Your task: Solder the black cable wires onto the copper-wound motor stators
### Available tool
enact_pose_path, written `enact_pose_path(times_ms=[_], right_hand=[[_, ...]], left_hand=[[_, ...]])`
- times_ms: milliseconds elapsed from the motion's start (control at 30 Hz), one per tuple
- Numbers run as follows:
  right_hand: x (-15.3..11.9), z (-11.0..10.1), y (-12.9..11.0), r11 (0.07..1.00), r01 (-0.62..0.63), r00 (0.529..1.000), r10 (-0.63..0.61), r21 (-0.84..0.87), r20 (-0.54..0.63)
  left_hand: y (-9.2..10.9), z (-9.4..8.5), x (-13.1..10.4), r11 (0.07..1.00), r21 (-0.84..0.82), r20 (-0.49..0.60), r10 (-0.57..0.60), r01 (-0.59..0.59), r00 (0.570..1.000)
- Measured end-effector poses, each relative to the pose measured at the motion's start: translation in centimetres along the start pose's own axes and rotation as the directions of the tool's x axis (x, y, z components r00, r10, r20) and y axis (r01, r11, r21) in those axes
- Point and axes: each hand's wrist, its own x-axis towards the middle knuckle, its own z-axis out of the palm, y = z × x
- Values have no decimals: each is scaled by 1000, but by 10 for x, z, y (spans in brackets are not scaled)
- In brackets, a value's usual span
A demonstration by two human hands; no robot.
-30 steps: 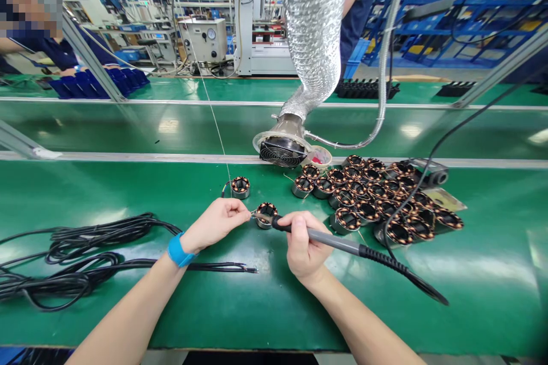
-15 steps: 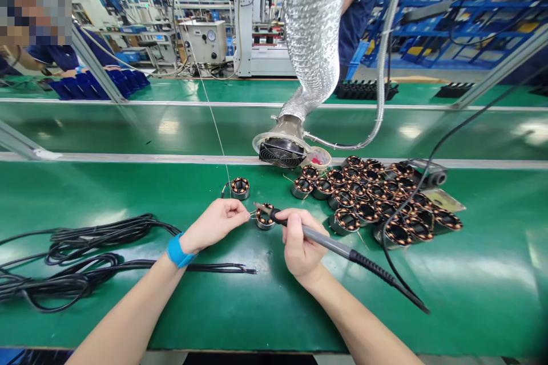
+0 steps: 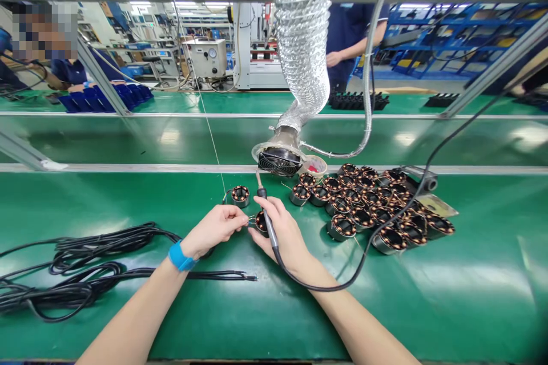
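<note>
My left hand [image 3: 216, 229] is closed in a pinch on thin wires at the near side of a copper-wound motor stator [image 3: 260, 223]. A bit of black cable shows under this hand. My right hand [image 3: 287, 235] keeps a soldering iron [image 3: 269, 223] between thumb and forefinger, its tip pointing away from me toward the fan. The right thumb and fingers reach around the stator, partly hiding it; whether they touch it I cannot tell. Just beyond stands a second stator [image 3: 240, 197] with a lead at its left. A thin solder strand [image 3: 209, 125] hangs down near the left hand.
Many stators [image 3: 363, 202] stand grouped on the right. Black cables [image 3: 85, 251] lie coiled on the left. A fume duct with a fan [image 3: 280, 161] hangs ahead, beside a tape roll [image 3: 315, 165]. The iron's cord crosses my right forearm. Co-workers stand across the bench.
The soldering iron has swung from pointing left at the stator to pointing away from me. My right hand has opened out toward the stator. The left hand stays pinched near it.
</note>
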Motion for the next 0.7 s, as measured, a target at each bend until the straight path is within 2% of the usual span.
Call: enact_pose_path(times_ms=[67, 167, 467, 700], right_hand=[[0, -3, 2, 999, 10, 998, -12, 34, 65], [2, -9, 4, 996, 16, 994, -25, 86, 104], [9, -23, 12, 986, 36, 987, -61, 162, 150], [8, -20, 13, 989, 35, 986, -57, 144, 154]], left_hand=[[2, -1, -2, 999, 35, -10, 18, -18, 1000], [4, -3, -3, 997, 77, -29, 25, -23, 999], [-2, -7, 3, 1000, 2, -46, -5, 5, 999], [-2, -1, 2, 997, 69, -92, 44, -38, 995]])
